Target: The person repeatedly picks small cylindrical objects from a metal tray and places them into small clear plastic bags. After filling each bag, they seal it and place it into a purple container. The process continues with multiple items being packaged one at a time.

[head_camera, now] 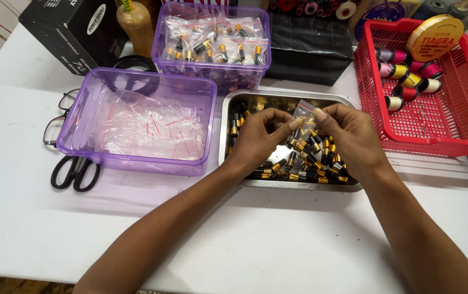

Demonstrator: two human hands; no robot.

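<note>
Both hands meet over a steel tray (233, 102) filled with several small black-and-gold cylinders (310, 163). My left hand (261, 133) and my right hand (348, 133) pinch a small clear plastic bag (303, 111) between their fingertips, just above the pile. The bag hangs upright between the two hands. Whether anything is inside the bag is hard to tell.
A purple tub (136, 122) of empty clear bags sits left of the tray; another purple tub (212, 41) of filled bags stands behind. A red basket (451, 125) with thread spools is at the right. Scissors (73, 171), glasses (57, 122) and a black box (71, 30) lie left.
</note>
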